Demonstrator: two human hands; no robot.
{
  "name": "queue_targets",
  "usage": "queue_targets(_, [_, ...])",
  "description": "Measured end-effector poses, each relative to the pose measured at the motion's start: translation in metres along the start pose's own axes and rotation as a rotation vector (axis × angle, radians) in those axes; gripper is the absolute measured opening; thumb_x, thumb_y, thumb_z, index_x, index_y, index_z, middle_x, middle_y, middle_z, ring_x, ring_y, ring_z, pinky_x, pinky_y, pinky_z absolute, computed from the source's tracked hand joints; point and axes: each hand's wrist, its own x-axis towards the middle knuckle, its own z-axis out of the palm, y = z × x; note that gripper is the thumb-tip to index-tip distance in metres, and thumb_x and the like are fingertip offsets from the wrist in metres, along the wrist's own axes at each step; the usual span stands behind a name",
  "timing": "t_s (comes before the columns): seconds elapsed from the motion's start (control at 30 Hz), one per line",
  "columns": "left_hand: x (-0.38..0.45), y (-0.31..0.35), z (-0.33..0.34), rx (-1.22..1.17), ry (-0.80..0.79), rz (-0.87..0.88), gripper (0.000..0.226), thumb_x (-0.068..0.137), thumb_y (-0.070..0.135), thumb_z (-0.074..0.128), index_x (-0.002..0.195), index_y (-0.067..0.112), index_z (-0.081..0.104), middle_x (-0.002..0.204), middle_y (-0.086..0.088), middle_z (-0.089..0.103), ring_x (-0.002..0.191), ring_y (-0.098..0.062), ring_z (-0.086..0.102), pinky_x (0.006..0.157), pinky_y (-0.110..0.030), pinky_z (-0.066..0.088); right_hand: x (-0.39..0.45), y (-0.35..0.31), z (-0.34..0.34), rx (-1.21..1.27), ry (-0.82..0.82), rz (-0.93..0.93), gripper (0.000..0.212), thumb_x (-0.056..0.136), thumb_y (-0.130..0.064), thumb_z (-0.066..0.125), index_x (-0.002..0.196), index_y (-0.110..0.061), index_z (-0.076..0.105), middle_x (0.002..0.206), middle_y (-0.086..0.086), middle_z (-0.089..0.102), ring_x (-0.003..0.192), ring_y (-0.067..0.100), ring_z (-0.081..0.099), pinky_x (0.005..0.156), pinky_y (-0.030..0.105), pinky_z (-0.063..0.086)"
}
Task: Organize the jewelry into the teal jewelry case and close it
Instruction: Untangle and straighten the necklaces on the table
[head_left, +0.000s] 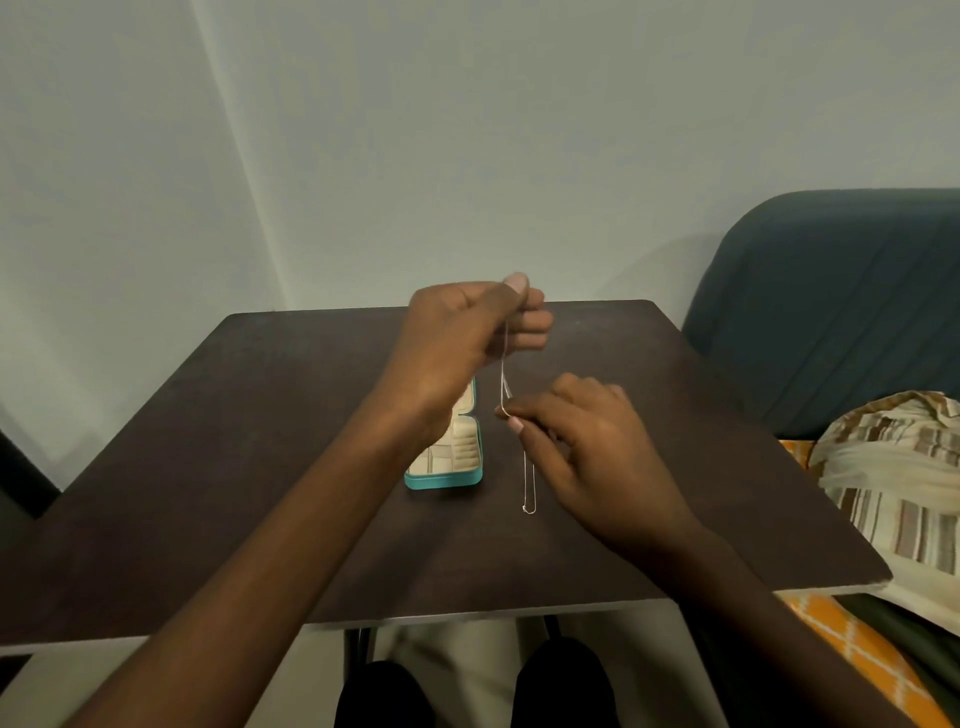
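Here, left hand (467, 332) partly hiding open teal case (447, 467), chain (527, 483) alongside

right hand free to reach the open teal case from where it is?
Probably not yet. The right hand is pinching the chain, also held by the left hand. The teal case lies open just beside it, nothing between them.

The dark table (260, 467) lies bare left of the open teal jewelry case (447, 480) and in front of it. Just right of the case a thin chain (527, 483) hangs in the way, held taut between left hand (467, 332) and right hand (597, 441).
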Motion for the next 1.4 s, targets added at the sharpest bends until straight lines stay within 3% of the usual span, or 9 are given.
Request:
queue_targets(0.23, [-0.011,-0.001,0.005,0.158,-0.163,0.038,0.035,0.095,0.023,0.050,0.066,0.012,0.065,0.060,-0.003,0.057,0.059,-0.010,0.052,0.058,-0.018,0.047,0.028,0.000,-0.033,-0.087,0.048,-0.086,0.022,0.089,-0.029,0.050,0.097,-0.022,0.069,0.087,-0.003,0.064,0.079,0.016,0.053,0.070,0.030,0.033])
queue_targets(0.4, [-0.010,-0.001,0.004,0.075,-0.156,-0.062,0.037,0.096,0.028,0.049,0.082,-0.001,0.066,0.075,-0.016,0.062,0.070,-0.020,0.062,0.075,-0.031,0.057,0.035,0.003,-0.040,-0.070,0.082,-0.106,0.011,0.088,-0.024,0.059,0.092,-0.021,0.068,0.084,-0.004,0.064,0.077,0.016,0.053,0.070,0.029,0.035])
queue_targets(0.6, [-0.013,-0.004,0.001,0.073,-0.210,-0.113,0.035,0.096,0.032,0.047,0.084,0.005,0.065,0.071,-0.009,0.067,0.065,-0.019,0.065,0.068,-0.028,0.054,0.039,0.009,-0.048,-0.009,0.161,-0.052,0.007,0.083,-0.025,0.066,0.086,-0.019,0.068,0.076,-0.008,0.061,0.072,0.000,0.042,0.068,0.019,0.032])
queue_targets(0.77, [-0.015,-0.001,0.001,0.002,-0.245,-0.128,0.037,0.095,0.037,0.045,0.080,0.010,0.064,0.066,-0.007,0.066,0.060,-0.018,0.062,0.066,-0.028,0.056,0.044,0.012,-0.049,0.241,0.153,0.059,0.003,0.081,-0.026,0.071,0.081,-0.023,0.072,0.071,-0.022,0.060,0.069,0.000,0.055,0.063,0.021,0.044])
queue_targets(0.9, [-0.018,-0.002,0.004,-0.056,-0.281,-0.182,0.040,0.094,0.038,0.044,0.076,0.008,0.062,0.060,-0.004,0.062,0.054,-0.016,0.059,0.063,-0.027,0.055,0.048,0.016,-0.046,0.492,0.124,0.204,0.004,0.081,-0.020,0.071,0.083,-0.022,0.073,0.079,-0.009,0.071,0.075,0.011,0.066,0.069,0.034,0.054])
queue_targets(1.03, [-0.017,-0.002,0.006,-0.248,-0.284,-0.219,0.036,0.095,0.030,0.046,0.068,0.012,0.061,0.054,0.000,0.056,0.046,-0.012,0.055,0.059,-0.028,0.057,0.045,0.014,-0.035,0.724,0.141,0.324,0.010,0.087,-0.018,0.064,0.086,-0.012,0.072,0.077,-0.004,0.071,0.073,0.007,0.066,0.067,0.022,0.052])
queue_targets(1.13, [-0.016,0.001,0.006,-0.322,-0.249,-0.219,0.033,0.093,0.029,0.049,0.069,0.011,0.062,0.054,-0.001,0.059,0.045,-0.010,0.056,0.054,-0.026,0.056,0.030,0.009,-0.020,0.961,0.061,0.480,0.027,0.092,-0.034,0.054,0.088,-0.014,0.072,0.076,0.000,0.069,0.074,0.022,0.061,0.073,0.037,0.051])
queue_targets(1.23, [-0.013,0.004,0.003,-0.283,-0.233,-0.207,0.031,0.094,0.029,0.048,0.074,0.009,0.060,0.055,-0.001,0.063,0.046,-0.010,0.061,0.049,-0.021,0.053,0.015,0.002,-0.009,1.229,-0.031,0.606,0.026,0.088,-0.035,0.053,0.081,-0.017,0.071,0.080,0.001,0.069,0.081,0.017,0.061,0.077,0.035,0.050])
queue_targets(1.4, [-0.011,0.001,-0.002,-0.183,-0.227,-0.190,0.030,0.094,0.029,0.048,0.074,0.010,0.061,0.056,0.000,0.063,0.047,-0.009,0.059,0.050,-0.019,0.052,0.011,-0.002,-0.003,1.358,0.039,0.681,0.022,0.080,-0.027,0.059,0.090,-0.010,0.067,0.084,0.006,0.069,0.081,0.015,0.063,0.077,0.033,0.053])
